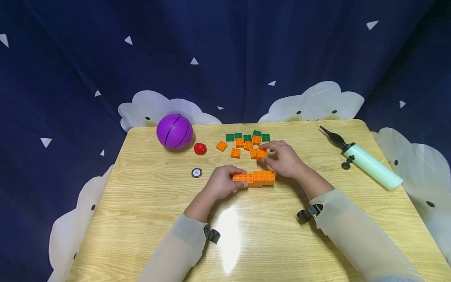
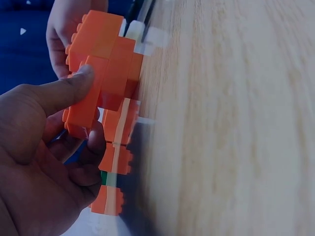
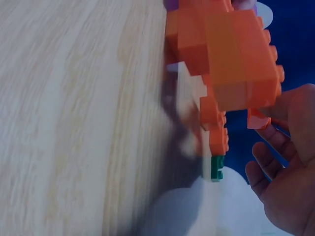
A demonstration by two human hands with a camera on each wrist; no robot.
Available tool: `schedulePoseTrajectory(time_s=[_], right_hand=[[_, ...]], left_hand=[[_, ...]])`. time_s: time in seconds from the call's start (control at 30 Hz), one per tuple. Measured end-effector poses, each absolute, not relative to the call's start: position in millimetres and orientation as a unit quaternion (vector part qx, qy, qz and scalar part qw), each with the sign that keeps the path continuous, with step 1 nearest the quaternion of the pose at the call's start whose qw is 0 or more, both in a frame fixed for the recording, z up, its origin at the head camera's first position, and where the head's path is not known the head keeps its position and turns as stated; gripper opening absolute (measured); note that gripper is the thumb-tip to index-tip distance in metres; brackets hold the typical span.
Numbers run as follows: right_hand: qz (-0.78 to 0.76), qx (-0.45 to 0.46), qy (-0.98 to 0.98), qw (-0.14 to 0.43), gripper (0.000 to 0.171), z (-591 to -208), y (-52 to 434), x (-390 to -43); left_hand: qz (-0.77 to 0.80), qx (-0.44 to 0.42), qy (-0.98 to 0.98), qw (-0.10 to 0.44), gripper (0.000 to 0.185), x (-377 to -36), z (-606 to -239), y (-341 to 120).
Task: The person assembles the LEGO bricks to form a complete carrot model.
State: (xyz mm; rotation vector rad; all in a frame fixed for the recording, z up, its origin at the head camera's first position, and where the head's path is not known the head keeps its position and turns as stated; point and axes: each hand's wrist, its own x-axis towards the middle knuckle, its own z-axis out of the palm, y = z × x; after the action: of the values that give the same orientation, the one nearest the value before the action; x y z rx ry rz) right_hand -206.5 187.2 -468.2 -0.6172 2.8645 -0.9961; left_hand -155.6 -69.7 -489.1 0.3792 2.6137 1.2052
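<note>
Pale, grained wood forms the counter (image 1: 158,203), its top catching a bright patch of light (image 1: 229,235) on the near side. Dark blue curtain (image 1: 225,47) dotted with white triangles (image 1: 194,61) hangs at the far, left and right sides, with white clouds (image 1: 313,103) low along it. At the middle of the counter is a stepped block of joined orange bricks (image 1: 258,178); of the two hands, the left hand (image 1: 221,182) grips its left end between thumb and fingers. The right hand (image 1: 283,158) pinches a single orange brick (image 1: 262,153) on the block's far side. Loose orange bricks (image 1: 221,146) lie farther off, green bricks (image 1: 230,137) mostly behind them. Far left sits a purple ball (image 1: 174,131), a small red cap (image 1: 200,149) just to its right; nearer lies a round chip (image 1: 197,172). On the right a pale green pump (image 1: 373,166) lies slantwise, a small black piece (image 1: 346,165) beside it
</note>
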Motion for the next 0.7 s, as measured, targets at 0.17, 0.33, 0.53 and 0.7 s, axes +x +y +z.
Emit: schedulePoseTrajectory(time_s=[0.17,0.33,0.53,0.7], right_hand=[[-0.323,-0.210,0.923,0.026,0.037,-462,182,-200],[-0.332,-0.231,0.914,0.024,0.039,-458,176,-193],[-0.341,-0.258,0.903,0.027,0.039,-454,169,-185],[-0.346,-0.274,0.896,0.036,0.038,-450,163,-178]], left_hand=[[0.414,0.130,0.893,0.122,0.036,-155,-489,-71],[0.408,0.132,0.896,0.120,0.037,-155,-489,-71],[0.406,0.125,0.897,0.120,0.040,-155,-489,-71],[0.406,0.120,0.897,0.126,0.042,-157,-488,-71]])
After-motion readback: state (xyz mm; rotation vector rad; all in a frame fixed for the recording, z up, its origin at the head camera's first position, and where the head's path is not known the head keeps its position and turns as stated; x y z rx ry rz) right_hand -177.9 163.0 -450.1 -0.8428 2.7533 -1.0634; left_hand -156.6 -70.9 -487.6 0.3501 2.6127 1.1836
